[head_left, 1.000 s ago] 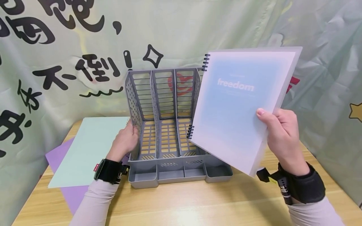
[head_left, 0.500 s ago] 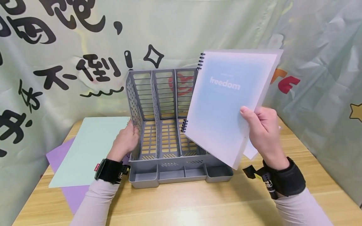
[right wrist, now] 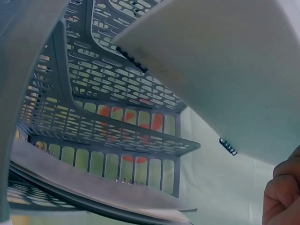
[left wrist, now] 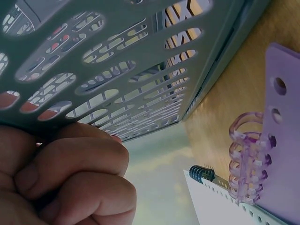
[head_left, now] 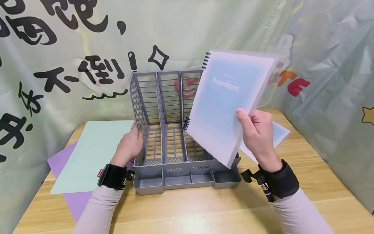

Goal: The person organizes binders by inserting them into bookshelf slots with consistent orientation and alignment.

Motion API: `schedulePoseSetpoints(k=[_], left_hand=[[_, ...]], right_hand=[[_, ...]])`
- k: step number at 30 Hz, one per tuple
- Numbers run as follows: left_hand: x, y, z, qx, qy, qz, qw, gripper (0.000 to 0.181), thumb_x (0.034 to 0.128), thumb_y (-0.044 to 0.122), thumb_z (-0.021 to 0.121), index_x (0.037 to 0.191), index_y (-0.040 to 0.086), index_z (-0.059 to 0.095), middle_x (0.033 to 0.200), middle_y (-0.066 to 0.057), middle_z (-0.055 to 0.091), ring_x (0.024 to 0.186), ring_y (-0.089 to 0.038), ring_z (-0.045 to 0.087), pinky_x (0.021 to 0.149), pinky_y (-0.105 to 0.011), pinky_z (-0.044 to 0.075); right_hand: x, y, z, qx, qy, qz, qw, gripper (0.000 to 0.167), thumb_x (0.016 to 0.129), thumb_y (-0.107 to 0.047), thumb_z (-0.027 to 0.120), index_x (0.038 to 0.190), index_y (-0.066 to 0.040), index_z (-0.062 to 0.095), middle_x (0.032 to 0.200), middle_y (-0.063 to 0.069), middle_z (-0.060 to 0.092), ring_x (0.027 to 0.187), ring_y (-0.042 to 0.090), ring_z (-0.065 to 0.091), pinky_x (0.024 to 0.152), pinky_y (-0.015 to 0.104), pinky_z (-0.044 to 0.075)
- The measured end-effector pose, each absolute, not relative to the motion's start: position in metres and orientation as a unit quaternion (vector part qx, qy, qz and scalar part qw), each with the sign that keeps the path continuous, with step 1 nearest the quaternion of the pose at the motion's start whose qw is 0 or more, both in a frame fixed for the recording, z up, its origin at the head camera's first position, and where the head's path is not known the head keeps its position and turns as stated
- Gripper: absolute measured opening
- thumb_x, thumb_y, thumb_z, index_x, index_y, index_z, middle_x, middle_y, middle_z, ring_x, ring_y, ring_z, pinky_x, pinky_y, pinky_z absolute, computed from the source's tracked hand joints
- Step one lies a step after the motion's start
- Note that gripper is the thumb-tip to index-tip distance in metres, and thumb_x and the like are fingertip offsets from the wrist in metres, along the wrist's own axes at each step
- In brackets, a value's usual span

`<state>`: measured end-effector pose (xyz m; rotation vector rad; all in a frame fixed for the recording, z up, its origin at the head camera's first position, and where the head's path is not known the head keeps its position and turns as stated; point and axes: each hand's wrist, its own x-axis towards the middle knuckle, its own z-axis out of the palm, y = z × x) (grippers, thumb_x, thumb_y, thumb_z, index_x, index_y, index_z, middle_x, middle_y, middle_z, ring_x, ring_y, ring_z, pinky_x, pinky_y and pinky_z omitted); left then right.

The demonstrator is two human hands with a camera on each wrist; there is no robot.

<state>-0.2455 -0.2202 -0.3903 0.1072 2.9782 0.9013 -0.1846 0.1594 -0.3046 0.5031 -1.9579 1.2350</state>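
Observation:
My right hand pinches a spiral notebook by its right edge, thumb on the front. The notebook has a pale blue cover reading "freedom" and black rings on its left. It hangs tilted in front of the right part of a grey file organizer, hiding that part. At the organizer's left wall, my left hand grips the edge; curled fingers show against the perforated side in the left wrist view. In the right wrist view, a pale notebook shows among the organizer's dividers.
Left of the organizer, a mint-green notebook lies over a purple one. A pale blue-and-white cover lies on the wooden table behind my right hand. Small trays front the organizer, and a printed cloth hangs behind.
My right hand has moved left with the notebook, which now turns more edge-on toward the organizer. More of the pale cover on the right has come into view. My left hand stays put.

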Motion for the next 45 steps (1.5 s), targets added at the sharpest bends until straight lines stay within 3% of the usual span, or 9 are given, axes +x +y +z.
schedulePoseSetpoints(k=[3,6,13,16,22,25,31,39,45], left_hand=[[-0.245,-0.221,-0.390,0.034,0.957,0.289,0.011,0.064,0.1150,0.026,0.024,0.174,0.011,0.003,0.069,-0.008,0.047,0.052,-0.023,0.049,0.047,-0.036,0.042],[-0.245,-0.221,-0.390,0.036,0.957,0.287,0.010,0.064,0.1147,0.026,0.023,0.174,0.011,0.002,0.069,-0.009,0.047,0.052,-0.023,0.050,0.047,-0.037,0.042],[-0.244,-0.222,-0.390,0.034,0.957,0.287,0.011,0.064,0.1149,0.026,0.023,0.174,0.011,0.003,0.070,-0.010,0.047,0.054,-0.024,0.051,0.048,-0.037,0.042],[-0.244,-0.222,-0.390,0.033,0.957,0.289,0.012,0.064,0.1151,0.025,0.023,0.174,0.011,0.002,0.070,-0.010,0.048,0.053,-0.023,0.051,0.047,-0.037,0.042],[-0.243,-0.221,-0.388,0.034,0.956,0.292,0.015,0.064,0.1154,0.024,0.023,0.174,0.010,0.001,0.071,-0.011,0.049,0.051,-0.021,0.047,0.047,-0.036,0.041],[-0.243,-0.221,-0.388,0.035,0.955,0.293,0.013,0.064,0.1155,0.024,0.024,0.174,0.011,0.001,0.071,-0.011,0.049,0.051,-0.021,0.047,0.047,-0.036,0.041],[-0.243,-0.222,-0.388,0.037,0.955,0.295,0.011,0.064,0.1158,0.025,0.023,0.174,0.010,0.002,0.072,-0.010,0.048,0.052,-0.021,0.047,0.047,-0.036,0.041],[-0.243,-0.222,-0.389,0.034,0.955,0.294,0.018,0.064,0.1154,0.025,0.023,0.174,0.010,0.001,0.069,-0.009,0.048,0.050,-0.020,0.046,0.047,-0.035,0.041],[-0.244,-0.221,-0.388,0.034,0.955,0.294,0.017,0.064,0.1153,0.025,0.023,0.174,0.010,0.001,0.069,-0.008,0.048,0.051,-0.020,0.047,0.047,-0.036,0.042]], right_hand=[[-0.187,0.154,-0.307,0.197,-0.768,0.468,0.390,0.054,0.103,-0.004,0.062,0.053,-0.005,0.042,0.051,0.003,0.043,0.057,-0.005,0.051,0.053,0.020,0.030],[-0.190,0.150,-0.310,0.197,-0.769,0.456,0.403,0.057,0.102,-0.003,0.062,0.052,-0.006,0.036,0.051,0.002,0.029,0.055,-0.003,0.040,0.054,0.021,0.025],[-0.195,0.141,-0.315,0.190,-0.765,0.457,0.412,0.050,0.102,-0.002,0.061,0.054,-0.001,0.048,0.056,0.018,0.062,0.062,-0.009,0.058,0.053,0.015,0.035],[-0.197,0.139,-0.318,0.189,-0.765,0.454,0.416,0.053,0.102,-0.002,0.062,0.053,-0.002,0.043,0.052,0.017,0.056,0.057,-0.008,0.052,0.052,0.015,0.030],[-0.201,0.136,-0.319,0.186,-0.765,0.454,0.417,0.043,0.103,-0.003,0.061,0.060,0.006,0.059,0.069,0.023,0.073,0.071,-0.018,0.060,0.057,0.008,0.042],[-0.203,0.136,-0.320,0.184,-0.767,0.450,0.418,0.042,0.104,-0.003,0.060,0.063,0.007,0.061,0.075,0.024,0.076,0.074,-0.013,0.065,0.059,0.007,0.046],[-0.209,0.131,-0.324,0.189,-0.769,0.436,0.427,0.050,0.103,-0.004,0.061,0.055,-0.001,0.050,0.057,0.018,0.065,0.059,0.015,0.068,0.051,0.013,0.035],[-0.216,0.126,-0.332,0.191,-0.782,0.414,0.426,0.056,0.104,-0.009,0.061,0.053,-0.007,0.037,0.049,0.007,0.032,0.047,0.008,0.035,0.050,0.021,0.019],[-0.222,0.124,-0.337,0.191,-0.795,0.385,0.429,0.054,0.105,-0.014,0.060,0.054,-0.007,0.042,0.049,0.008,0.044,0.047,0.017,0.049,0.047,0.021,0.024]])
